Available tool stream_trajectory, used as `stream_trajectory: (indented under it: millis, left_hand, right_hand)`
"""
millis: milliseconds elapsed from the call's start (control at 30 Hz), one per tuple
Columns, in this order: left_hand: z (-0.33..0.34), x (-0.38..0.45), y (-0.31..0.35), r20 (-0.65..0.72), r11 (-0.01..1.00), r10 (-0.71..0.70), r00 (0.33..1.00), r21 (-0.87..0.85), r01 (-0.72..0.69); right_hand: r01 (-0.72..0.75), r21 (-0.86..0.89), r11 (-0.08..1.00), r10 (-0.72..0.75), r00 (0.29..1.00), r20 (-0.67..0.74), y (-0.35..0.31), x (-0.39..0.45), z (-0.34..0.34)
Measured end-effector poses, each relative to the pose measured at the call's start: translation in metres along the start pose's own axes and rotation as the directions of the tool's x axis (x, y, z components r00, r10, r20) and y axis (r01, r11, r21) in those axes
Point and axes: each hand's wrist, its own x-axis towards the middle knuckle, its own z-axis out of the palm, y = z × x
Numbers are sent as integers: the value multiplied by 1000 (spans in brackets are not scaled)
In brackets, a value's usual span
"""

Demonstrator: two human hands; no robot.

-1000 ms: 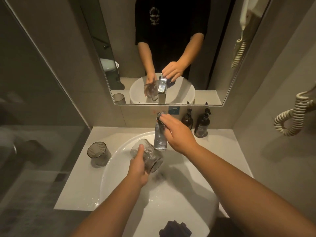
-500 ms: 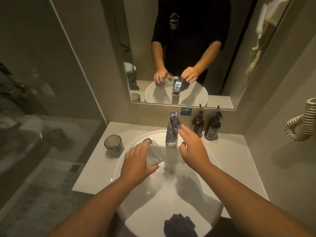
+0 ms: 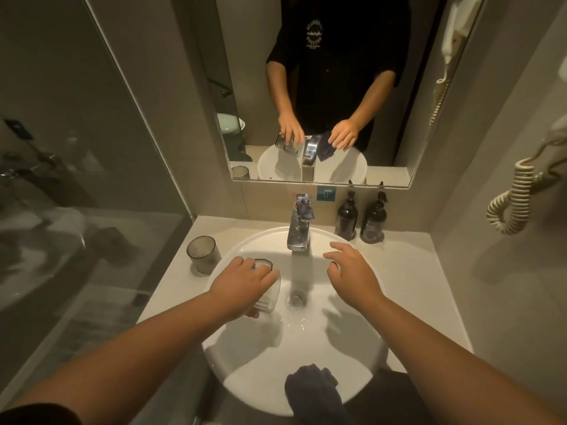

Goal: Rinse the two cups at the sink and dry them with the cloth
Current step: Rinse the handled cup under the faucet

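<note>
My left hand (image 3: 242, 285) grips a clear glass cup (image 3: 270, 294) from above, holding it inside the white round sink (image 3: 362, 372), just left of the water stream. Water runs from the chrome faucet (image 3: 299, 231) down to the drain (image 3: 295, 300). On the right of the stream, my right hand (image 3: 352, 274) hovers over the basin with fingers spread and nothing in it. A second, ribbed grey cup (image 3: 203, 254) stands upright on the counter left of the sink. A dark cloth (image 3: 313, 389) hangs over the sink's near rim.
Two dark pump bottles (image 3: 360, 220) stand on the counter behind the sink at the right. A mirror (image 3: 322, 87) hangs above the faucet. A glass shower panel (image 3: 76, 179) borders the counter on the left. A coiled cord (image 3: 509, 210) hangs on the right wall.
My right hand has left the faucet handle and drawn back over the basin, open. Water now runs. My left hand has turned the cup and lowered it into the sink beside the stream.
</note>
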Motion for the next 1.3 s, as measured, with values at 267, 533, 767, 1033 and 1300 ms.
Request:
stream_trajectory:
  millis: [267,533,767,1033,1300]
  left_hand:
    - [-11,-8,-12,15,995,85,996,45,-86]
    - [-1,-43,-5,-108,680,-450,886,-685,262]
    - [23,-75,25,171,-130,-671,721,-985,112]
    - [54,-139,-13,165,-271,-689,705,-962,-40]
    - [114,-187,-97,258,-182,-582,771,-966,186]
  right_hand:
    - [12,-65,998,-6,995,97,0,-5,9]
    - [-107,123,987,65,950,305,-24,-19,31]
    - [-275,521,808,-106,802,588,-91,-39,79]
    - [-155,507,848,-158,839,521,-142,-20,120]
    - [3,378,926,-264,720,641,-206,8,168]
